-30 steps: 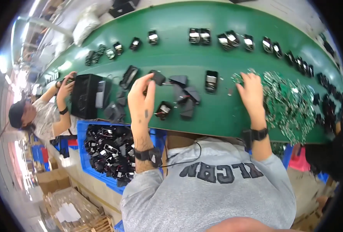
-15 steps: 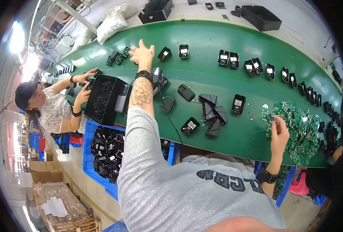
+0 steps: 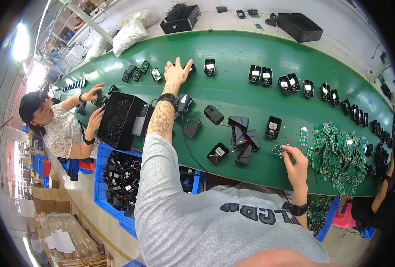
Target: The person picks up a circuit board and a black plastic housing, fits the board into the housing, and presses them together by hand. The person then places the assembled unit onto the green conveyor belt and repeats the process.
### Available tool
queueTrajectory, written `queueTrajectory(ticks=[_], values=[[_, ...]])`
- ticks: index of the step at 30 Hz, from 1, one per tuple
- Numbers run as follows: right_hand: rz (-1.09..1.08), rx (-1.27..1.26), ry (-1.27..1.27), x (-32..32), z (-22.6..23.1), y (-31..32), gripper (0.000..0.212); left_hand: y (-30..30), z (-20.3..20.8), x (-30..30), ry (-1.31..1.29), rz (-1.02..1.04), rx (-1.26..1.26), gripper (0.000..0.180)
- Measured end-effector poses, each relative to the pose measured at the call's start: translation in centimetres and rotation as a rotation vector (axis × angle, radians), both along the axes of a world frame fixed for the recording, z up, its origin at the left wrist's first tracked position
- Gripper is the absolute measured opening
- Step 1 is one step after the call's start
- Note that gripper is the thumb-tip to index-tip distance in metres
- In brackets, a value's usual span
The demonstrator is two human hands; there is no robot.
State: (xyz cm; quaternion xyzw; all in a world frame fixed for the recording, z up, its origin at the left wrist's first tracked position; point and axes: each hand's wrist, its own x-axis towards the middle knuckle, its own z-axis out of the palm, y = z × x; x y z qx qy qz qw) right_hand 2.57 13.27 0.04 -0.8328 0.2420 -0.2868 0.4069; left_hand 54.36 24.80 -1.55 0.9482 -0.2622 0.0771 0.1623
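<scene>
Green table (image 3: 237, 50) bears white-labelled casings (image 3: 273, 129); right fingers (image 3: 297, 154) pinch a circuit board (image 3: 277, 150).

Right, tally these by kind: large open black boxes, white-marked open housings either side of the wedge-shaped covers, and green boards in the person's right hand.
Large open black boxes: 3
White-marked open housings beside the wedge-shaped covers: 2
Green board in the right hand: 1
Total: 6
</scene>
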Motion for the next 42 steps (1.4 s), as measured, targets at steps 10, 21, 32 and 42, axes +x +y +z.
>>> queueTrajectory(ticks=[10, 21, 32, 42], values=[[0.053, 0.034, -0.004, -0.6, -2.7, -0.2, 0.019, -4.3, 1.5, -4.1, 0.160, -0.075, 0.146, 0.097], [0.053, 0.044, -0.019, -0.9, -3.6, -0.3, 0.019, -9.4, 1.6, -6.9, 0.238, -0.081, 0.189, 0.063], [0.121, 0.051, -0.039, -0.9, -3.8, -0.9, 0.020, 1.0, 8.2, -11.8, 0.896, -0.182, -0.653, 0.052], [0.031, 0.162, 0.017, -0.9, -4.0, -0.9, 0.027, 25.8, 9.5, -24.3, -0.095, 0.283, -0.550, 0.038]])
